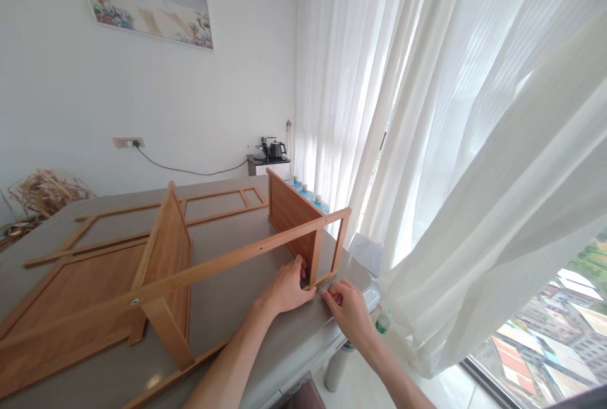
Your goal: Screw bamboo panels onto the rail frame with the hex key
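Note:
A partly assembled wooden shelf frame (232, 262) stands on its side on the grey table, with two upright boards between its rails. My left hand (284, 286) is closed around the lower joint where the right-hand board (294, 216) meets the near bottom rail. Just right of that joint, my right hand (348, 308) pinches with thumb and forefinger close to the rail's outer side. Whatever sits between those fingertips is too small to make out. A screw head (135, 301) shows in the upper rail at the left board (165, 244).
A separate ladder-like wooden frame (222, 214) lies flat on the table (227, 295) behind. At left is a flat wooden panel (95, 301). Bottles (317, 200) stand beyond the right edge, near white curtains (427, 143). A coffee maker (272, 150) is in the corner.

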`<state>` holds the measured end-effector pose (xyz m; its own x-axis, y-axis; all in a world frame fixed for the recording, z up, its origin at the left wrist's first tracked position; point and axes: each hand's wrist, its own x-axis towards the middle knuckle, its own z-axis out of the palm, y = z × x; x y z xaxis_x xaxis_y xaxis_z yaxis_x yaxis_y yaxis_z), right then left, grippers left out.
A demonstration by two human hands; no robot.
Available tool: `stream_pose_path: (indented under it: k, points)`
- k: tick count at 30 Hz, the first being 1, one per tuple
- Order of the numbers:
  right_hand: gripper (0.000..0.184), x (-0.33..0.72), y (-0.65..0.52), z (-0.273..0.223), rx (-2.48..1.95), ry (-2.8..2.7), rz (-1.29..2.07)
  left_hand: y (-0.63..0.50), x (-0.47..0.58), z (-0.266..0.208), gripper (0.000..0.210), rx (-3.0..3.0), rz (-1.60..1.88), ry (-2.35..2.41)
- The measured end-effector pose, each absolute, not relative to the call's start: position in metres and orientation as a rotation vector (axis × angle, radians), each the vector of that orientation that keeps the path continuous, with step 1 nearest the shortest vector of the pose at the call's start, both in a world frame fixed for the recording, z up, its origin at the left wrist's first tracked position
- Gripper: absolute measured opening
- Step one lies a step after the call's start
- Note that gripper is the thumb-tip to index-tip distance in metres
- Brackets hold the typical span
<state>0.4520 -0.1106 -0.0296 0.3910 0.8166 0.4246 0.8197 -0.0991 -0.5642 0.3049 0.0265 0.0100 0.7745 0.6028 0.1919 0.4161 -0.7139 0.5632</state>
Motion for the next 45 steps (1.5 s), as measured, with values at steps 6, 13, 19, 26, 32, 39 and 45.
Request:
stream_pose_path:
  k: [6, 13, 19, 26, 32, 39, 45]
  points:
    - [0.029, 0.449, -0.115, -0.029, -1.878, -1.484, -0.045, 0.028, 0.305, 0.007, 0.034, 2.467, 0.517, 0.754]
    - [0.025, 0.442, -0.113, -0.027, -1.822, -1.607, -0.251, 0.028, 0.305, 0.007, 0.036, 2.468, 0.517, 0.745]
    - [0.024, 0.439, -0.113, -0.031, -1.795, -1.680, -0.373, 0.029, 0.305, 0.007, 0.037, 2.478, 0.530, 0.749]
    - [0.024, 0.434, -0.112, -0.035, -1.783, -1.601, -0.365, 0.030, 0.305, 0.004, 0.037, 2.477, 0.549, 0.751]
    - [0.027, 0.434, -0.111, -0.036, -1.793, -1.560, -0.319, 0.030, 0.305, 0.005, 0.038, 2.483, 0.526, 0.752]
    - [0.026, 0.435, -0.109, -0.035, -1.792, -1.711, -0.417, 0.031, 0.305, 0.006, 0.039, 2.482, 0.510, 0.745]
    - [0.040, 0.438, -0.107, -0.032, -1.892, -1.443, -0.114, 0.028, 0.303, 0.011, 0.040, 2.491, 0.497, 0.771]
